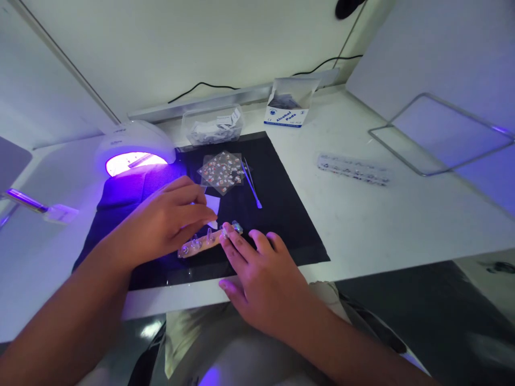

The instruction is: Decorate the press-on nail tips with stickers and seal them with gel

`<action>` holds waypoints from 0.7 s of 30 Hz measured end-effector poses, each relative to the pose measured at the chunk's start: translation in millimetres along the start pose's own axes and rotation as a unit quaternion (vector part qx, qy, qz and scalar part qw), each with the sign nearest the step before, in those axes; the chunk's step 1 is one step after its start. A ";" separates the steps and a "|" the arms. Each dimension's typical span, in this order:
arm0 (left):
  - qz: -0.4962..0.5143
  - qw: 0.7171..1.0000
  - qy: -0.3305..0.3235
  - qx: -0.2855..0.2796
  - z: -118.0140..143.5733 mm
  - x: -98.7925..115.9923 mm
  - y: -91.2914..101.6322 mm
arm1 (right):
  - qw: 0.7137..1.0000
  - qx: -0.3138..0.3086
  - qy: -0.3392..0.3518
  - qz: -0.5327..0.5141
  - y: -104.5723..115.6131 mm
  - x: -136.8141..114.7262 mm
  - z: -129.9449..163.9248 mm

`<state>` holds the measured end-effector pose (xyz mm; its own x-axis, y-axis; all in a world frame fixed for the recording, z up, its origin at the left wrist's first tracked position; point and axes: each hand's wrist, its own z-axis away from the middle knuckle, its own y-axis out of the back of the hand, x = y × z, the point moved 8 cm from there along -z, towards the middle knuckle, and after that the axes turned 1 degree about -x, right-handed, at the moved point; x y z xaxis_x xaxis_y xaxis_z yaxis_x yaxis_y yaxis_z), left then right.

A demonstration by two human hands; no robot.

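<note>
A pale strip with clear nail tips [203, 242] standing along it lies on the black mat [284, 214]. My right hand [261, 273] is stretched out at its right end, index and middle fingertips resting on a nail tip, thumb apart. Above the strip, my left hand [173, 214] is pinched closed; what its fingertips hold, if anything, is hard to make out. Right by those fingertips is a white piece of paper [213, 205], partly hidden by the hand. Clear sheets of small stickers [222, 171] lie farther back, beside tweezers [250, 182].
A lit nail lamp [137, 142] stands at the back left, with a dark folded cloth [124, 190] before it. Behind the mat are a clear tub of packets [213, 126] and an alcohol pads box [287, 107]. A clear studded strip [352, 169] and a wire stand [422, 174] lie right.
</note>
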<state>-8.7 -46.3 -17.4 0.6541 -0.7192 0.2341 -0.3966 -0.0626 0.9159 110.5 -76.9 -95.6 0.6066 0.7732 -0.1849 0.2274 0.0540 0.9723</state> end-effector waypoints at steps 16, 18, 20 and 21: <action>0.041 0.998 0.001 -0.039 21.6 -3.3 -19.8 | 0.998 0.044 0.022 -0.025 1.3 -14.8 5.7; 0.029 0.999 -0.009 -0.044 20.8 -2.6 -22.2 | 1.000 0.020 0.010 -0.014 -1.6 -17.4 1.4; 0.026 0.999 -0.013 -0.042 20.4 -2.8 -24.1 | 1.000 0.008 0.000 -0.005 -3.7 -18.8 -2.2; 0.028 0.999 -0.013 -0.042 20.4 -2.9 -25.2 | 1.000 0.005 -0.004 -0.002 -4.6 -19.1 -3.6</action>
<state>-13.7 -56.8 -47.8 0.6149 -0.7378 0.2784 -0.3766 0.0355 0.9257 95.1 -89.6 -96.1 0.6122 0.7678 -0.1890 0.2362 0.0506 0.9704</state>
